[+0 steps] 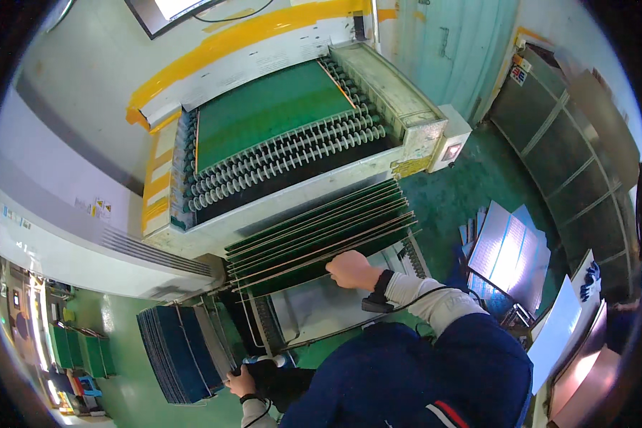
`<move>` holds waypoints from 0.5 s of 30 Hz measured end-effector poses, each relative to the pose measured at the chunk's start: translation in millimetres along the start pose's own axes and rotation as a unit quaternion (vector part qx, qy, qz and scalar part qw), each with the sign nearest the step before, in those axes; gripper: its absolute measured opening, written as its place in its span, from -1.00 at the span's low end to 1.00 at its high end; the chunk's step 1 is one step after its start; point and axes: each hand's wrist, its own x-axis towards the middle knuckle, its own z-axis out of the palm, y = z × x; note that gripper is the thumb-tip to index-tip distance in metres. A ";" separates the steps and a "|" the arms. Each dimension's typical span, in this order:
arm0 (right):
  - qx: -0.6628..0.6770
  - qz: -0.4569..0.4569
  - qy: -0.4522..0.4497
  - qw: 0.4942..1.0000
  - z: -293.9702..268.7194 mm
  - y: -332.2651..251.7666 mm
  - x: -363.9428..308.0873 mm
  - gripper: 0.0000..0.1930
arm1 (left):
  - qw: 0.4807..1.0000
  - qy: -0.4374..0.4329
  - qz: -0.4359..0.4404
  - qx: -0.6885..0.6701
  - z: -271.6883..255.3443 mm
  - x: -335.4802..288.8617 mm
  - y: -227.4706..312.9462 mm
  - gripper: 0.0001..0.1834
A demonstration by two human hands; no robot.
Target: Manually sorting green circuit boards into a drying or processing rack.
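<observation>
My right hand (354, 270) is closed in a fist-like curl at the near side of a row of thin green panels (321, 227). It overlaps the top edge of the nearest panel; what its fingers hold, if anything, is hidden. The panels stand on edge in a metal rack (412, 258), with a pale flat plate (321, 307) on its near side. Low on the left, my left hand (240, 381) has its fingers curled at the side of a wire rack of dark blue panels (175, 349). I cannot make out what lies inside that grip.
Ahead stands a conveyor machine with rows of roller discs (289, 165), carrying a large flat green panel (271, 114). A white machine housing (85, 207) fills the left. Shiny sheets (510, 250) lie stacked at right, beside leaning boards (555, 346). Green panel racks (82, 349) stand far left.
</observation>
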 end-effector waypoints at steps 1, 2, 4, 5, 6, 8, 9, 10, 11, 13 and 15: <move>0.000 -0.006 0.000 1.000 -0.4 0.3 -0.5 -0.88 | 1.000 -0.001 0.002 -0.003 -0.3 -0.1 0.2 -0.22; 0.000 -0.012 0.001 1.000 -0.5 1.0 -0.9 -0.88 | 1.000 -0.002 0.004 -0.006 0.0 0.3 0.1 -0.23; -0.004 -0.026 0.002 1.000 -3.2 0.9 0.0 -0.87 | 1.000 0.000 0.008 -0.010 1.6 2.7 -3.1 -0.25; -0.006 -0.033 0.002 0.999 -5.0 0.9 0.8 -0.87 | 1.000 0.003 0.012 -0.010 3.8 4.6 -6.3 -0.26; -0.010 -0.040 0.001 0.999 -10.2 -0.9 1.4 -0.87 | 1.000 0.004 0.016 -0.010 4.0 4.7 -6.2 -0.27; -0.005 -0.046 0.025 0.999 -22.2 -3.6 0.4 -0.87 | 1.000 0.013 0.015 0.001 4.8 4.8 -4.7 -0.27; -0.003 -0.050 0.036 0.998 -33.7 -7.5 -1.7 -0.87 | 1.000 0.017 0.013 0.006 5.2 3.2 -4.2 -0.27; -0.005 -0.053 0.043 0.998 -48.3 -12.3 -4.5 -0.86 | 1.000 0.015 0.011 0.002 5.4 2.1 -4.2 -0.26; -0.006 -0.056 0.051 0.997 -64.9 -17.2 -7.6 -0.85 | 1.000 0.014 0.009 -0.001 5.3 1.6 -4.1 -0.25; -0.012 -0.058 0.059 0.996 -103.1 -29.6 -17.5 -0.82 | 1.000 0.007 0.012 -0.006 5.9 2.5 -7.0 -0.23; -0.022 -0.062 0.061 0.996 -141.1 -41.9 -27.4 -0.80 | 1.000 0.000 0.017 -0.010 8.3 5.7 -15.7 -0.21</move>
